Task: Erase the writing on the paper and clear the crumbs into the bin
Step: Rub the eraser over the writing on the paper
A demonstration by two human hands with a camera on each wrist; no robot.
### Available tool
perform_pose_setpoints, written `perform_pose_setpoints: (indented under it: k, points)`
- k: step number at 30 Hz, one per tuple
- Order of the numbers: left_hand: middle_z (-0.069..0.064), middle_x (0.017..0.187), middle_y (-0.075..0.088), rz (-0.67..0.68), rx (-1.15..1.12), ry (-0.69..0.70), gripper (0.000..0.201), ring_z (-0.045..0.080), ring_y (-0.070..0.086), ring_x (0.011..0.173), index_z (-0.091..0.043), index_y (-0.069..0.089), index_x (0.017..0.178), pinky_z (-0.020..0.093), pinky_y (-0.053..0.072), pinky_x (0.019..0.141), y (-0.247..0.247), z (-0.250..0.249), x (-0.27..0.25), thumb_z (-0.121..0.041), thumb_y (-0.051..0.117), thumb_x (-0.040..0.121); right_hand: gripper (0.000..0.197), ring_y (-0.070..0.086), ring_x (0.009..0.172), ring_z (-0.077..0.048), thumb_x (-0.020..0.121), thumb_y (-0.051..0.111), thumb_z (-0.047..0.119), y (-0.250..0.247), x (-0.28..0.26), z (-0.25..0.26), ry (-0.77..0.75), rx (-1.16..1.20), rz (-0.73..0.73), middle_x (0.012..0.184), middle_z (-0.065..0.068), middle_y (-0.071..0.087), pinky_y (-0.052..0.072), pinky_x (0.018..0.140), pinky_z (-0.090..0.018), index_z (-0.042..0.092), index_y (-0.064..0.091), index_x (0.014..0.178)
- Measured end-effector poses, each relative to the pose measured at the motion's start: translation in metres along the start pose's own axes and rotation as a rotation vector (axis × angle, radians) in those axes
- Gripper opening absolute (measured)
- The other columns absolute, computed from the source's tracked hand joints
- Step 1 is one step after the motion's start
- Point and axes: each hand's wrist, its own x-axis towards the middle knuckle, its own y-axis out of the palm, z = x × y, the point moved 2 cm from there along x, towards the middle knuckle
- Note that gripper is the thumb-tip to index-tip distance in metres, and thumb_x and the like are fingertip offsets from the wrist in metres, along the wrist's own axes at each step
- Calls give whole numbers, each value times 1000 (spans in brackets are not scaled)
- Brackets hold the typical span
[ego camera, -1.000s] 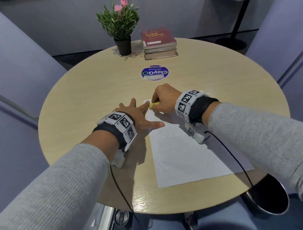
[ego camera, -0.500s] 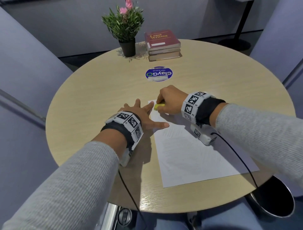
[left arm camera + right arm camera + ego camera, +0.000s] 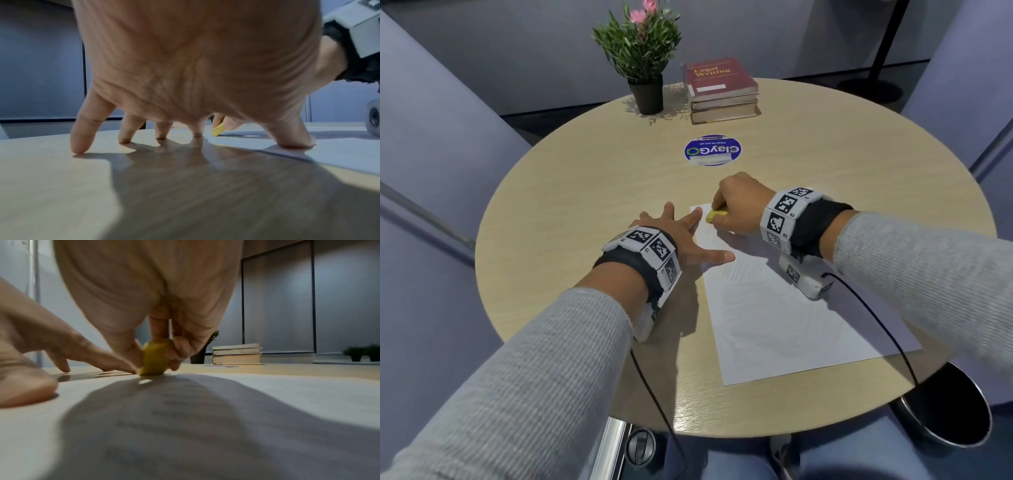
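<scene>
Paper [image 3: 791, 308] flat on round table [image 3: 585, 192], long edge running from near centre sticker [image 3: 713, 150] toward near rim. Right hand [image 3: 739, 205] clenched round yellow eraser [image 3: 716, 216], pinched between thumb and fingertips; eraser pressed on paper's far left corner. Left hand [image 3: 685, 240] spread flat, fingers straight; thumb pinning paper's left edge, index tip at the corner just beside eraser, other fingertips on bare table left of paper. Nothing grasped by left hand.

Progress, judged: erasing under way at paper's far end only. Faint lines of writing visible down the sheet nearer than the eraser, seen in right wrist view as blurred grey rows, so most of the erasing likely left. No crumbs resolvable on paper; too small to tell. Bin [image 3: 948, 407] on floor below table rim, beyond paper's near right corner; crumb clearing not started.

Potted plant [image 3: 640, 51] and book stack [image 3: 722, 89] beyond sticker, well apart from paper.
</scene>
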Motion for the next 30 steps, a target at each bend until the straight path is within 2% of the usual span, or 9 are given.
perform_pose_setpoints:
  k: [3,6,10,14,18,22,25,26,30]
  points:
    - [3,158,-15,12,7,3,114,50,-4,140,-51,-13,144,65,15,110,-2,-1,2,-98,35,52,24,64,80,-21,82,69,26,2,-7,3,-66,62,75,86,-8,71,53,72,-31,7,76,96]
    - [2,159,-13,19,4,-7,118,49,-3,141,-50,-11,144,65,16,109,-2,-1,0,-100,33,47,29,65,82,-25,84,68,29,-2,0,-8,44,31,-18,91,-12,73,55,76,-35,5,75,96]
    - [4,159,-10,3,0,5,115,50,-2,140,-49,-10,145,64,15,110,-2,-1,0,-98,36,51,27,62,82,-21,84,68,28,0,-8,2,-66,32,80,89,-8,70,47,71,-29,8,75,100]
    - [3,159,-11,4,1,-4,116,50,-2,140,-50,-9,145,65,15,109,-2,-1,-1,-99,34,50,31,65,83,-29,84,65,30,-1,-1,-8,47,-11,-9,89,-14,72,56,77,-40,2,74,92]
    - [3,158,-13,8,0,-3,115,49,-4,140,-49,-11,145,64,13,110,-1,0,0,-98,35,52,29,60,81,-20,84,67,28,0,-8,2,-65,21,63,85,-4,65,46,70,-30,7,75,101]
    - [2,159,-10,-2,1,3,116,49,-1,140,-50,-9,145,65,16,109,-1,-1,-1,-99,34,50,30,64,81,-27,84,65,30,0,-1,-8,42,-30,-17,88,-11,71,55,74,-36,4,75,95]
    - [2,159,-12,0,5,0,116,50,-2,140,-50,-10,145,64,14,110,0,1,2,-99,35,50,27,57,72,-15,83,68,29,4,-11,2,-69,20,70,74,5,59,42,61,-22,8,75,98]
    - [2,159,-12,0,4,1,116,50,-3,140,-50,-10,145,64,14,110,0,1,2,-99,35,50,26,57,72,-15,83,68,29,4,-11,2,-71,31,71,74,6,60,42,60,-22,9,76,98]
    - [2,159,-11,-1,-7,5,117,50,-4,140,-49,-9,146,65,14,109,1,-1,-1,-99,34,49,30,63,81,-30,84,64,30,0,-4,-9,51,-39,-19,88,-13,71,55,74,-38,3,74,91]
